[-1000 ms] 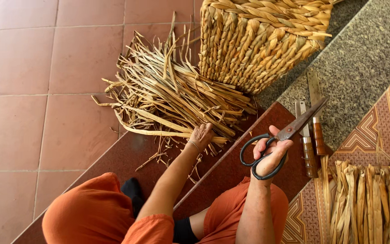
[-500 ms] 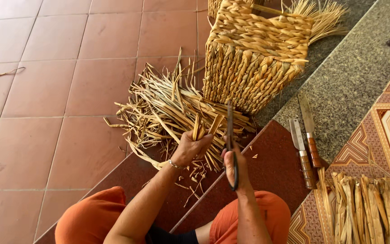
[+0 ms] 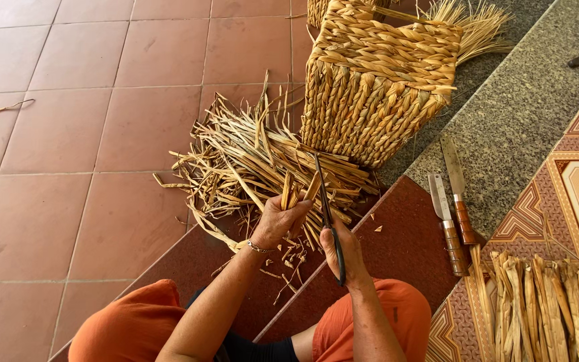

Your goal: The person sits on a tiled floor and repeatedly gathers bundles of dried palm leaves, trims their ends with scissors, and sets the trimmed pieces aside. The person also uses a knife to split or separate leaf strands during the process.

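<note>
Head view: left hand (image 3: 277,221) pinches dry straw strips (image 3: 294,191) above the scrap pile (image 3: 249,161); right hand (image 3: 345,251) grips scissors (image 3: 326,208), blades nearly together. Strips look light, brittle, best held near the cut ends.

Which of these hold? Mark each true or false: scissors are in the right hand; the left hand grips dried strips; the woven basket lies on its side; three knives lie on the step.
1. The right hand holds the scissors: true.
2. The left hand grips dried strips: true.
3. The woven basket lies on its side: false, it stands upright.
4. Three knives lie on the step: false, two knives lie side by side there.
</note>
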The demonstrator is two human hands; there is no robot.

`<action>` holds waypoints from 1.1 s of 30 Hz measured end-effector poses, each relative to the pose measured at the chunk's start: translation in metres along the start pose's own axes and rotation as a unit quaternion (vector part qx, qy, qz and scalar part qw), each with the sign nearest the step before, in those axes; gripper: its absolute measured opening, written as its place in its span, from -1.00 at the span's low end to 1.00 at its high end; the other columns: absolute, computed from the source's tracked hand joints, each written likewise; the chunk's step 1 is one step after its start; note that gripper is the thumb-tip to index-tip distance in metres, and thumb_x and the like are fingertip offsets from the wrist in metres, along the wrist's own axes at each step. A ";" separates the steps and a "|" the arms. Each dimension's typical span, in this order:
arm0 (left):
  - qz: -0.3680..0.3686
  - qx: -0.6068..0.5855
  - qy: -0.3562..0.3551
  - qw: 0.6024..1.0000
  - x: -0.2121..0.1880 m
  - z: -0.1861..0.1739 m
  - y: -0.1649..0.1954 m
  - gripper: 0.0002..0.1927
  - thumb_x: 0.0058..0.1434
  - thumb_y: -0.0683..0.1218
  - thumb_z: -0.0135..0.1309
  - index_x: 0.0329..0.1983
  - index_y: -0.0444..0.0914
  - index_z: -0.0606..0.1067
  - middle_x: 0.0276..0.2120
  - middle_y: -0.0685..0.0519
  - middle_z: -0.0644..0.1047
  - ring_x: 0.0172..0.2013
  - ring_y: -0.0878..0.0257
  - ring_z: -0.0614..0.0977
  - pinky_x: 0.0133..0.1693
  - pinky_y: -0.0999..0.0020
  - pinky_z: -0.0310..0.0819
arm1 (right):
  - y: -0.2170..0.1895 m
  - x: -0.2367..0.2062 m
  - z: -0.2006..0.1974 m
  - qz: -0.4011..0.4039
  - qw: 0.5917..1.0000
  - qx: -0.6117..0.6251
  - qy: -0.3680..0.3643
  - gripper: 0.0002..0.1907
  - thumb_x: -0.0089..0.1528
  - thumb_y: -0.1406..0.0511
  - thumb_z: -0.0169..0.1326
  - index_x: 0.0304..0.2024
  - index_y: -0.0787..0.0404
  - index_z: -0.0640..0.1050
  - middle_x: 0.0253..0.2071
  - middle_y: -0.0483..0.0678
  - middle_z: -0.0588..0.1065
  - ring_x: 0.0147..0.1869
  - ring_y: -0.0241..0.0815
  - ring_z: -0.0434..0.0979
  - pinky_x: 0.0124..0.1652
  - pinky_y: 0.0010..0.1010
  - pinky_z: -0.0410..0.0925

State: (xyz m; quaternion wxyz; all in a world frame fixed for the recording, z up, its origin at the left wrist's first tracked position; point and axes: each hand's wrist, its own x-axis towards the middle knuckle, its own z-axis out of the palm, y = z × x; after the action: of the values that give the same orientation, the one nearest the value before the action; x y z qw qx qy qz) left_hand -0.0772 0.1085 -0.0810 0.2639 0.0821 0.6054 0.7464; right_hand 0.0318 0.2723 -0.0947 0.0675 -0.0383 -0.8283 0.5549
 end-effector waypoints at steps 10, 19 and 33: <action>-0.045 0.017 0.008 0.999 0.005 -0.006 -0.017 -0.79 0.37 -0.10 0.16 -0.33 -0.33 0.61 -0.69 0.10 0.49 -0.75 0.39 0.42 -0.64 0.42 0.30 | 0.018 -0.005 0.017 0.035 0.997 0.041 0.059 -0.28 0.42 -0.16 -0.32 0.05 0.29 0.54 -0.64 -0.15 0.35 -0.62 -0.35 0.37 -0.56 -0.41 0.27; 0.187 0.533 0.119 0.816 0.027 -0.049 -0.040 -0.71 0.29 -0.09 0.19 0.04 -0.28 0.53 -0.46 0.02 0.58 -0.57 0.35 0.55 -0.52 0.41 0.40 | 0.035 0.003 -0.036 -0.004 0.943 0.228 0.241 -0.25 0.46 -0.19 -0.30 0.09 0.37 0.44 -0.58 -0.19 0.28 -0.63 -0.42 0.17 -0.62 -0.56 0.10; 0.000 0.694 -0.098 0.713 0.098 0.059 -0.117 -0.43 0.29 -0.25 0.08 0.37 -0.08 0.34 0.05 -0.16 0.41 -0.07 0.02 0.54 -0.09 0.19 0.60 | 0.036 0.004 -0.057 0.033 0.909 0.275 0.313 -0.10 0.40 -0.28 -0.33 0.20 0.43 0.39 -0.54 -0.09 0.29 -0.62 -0.35 0.16 -0.60 -0.54 0.07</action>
State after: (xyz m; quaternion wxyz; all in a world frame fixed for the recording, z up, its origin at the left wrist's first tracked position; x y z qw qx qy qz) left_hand -0.0997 0.2225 -0.1964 0.1903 0.3144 0.9242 0.1036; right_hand 0.0362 0.3388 -0.1062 0.3126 -0.2174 -0.5778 0.7219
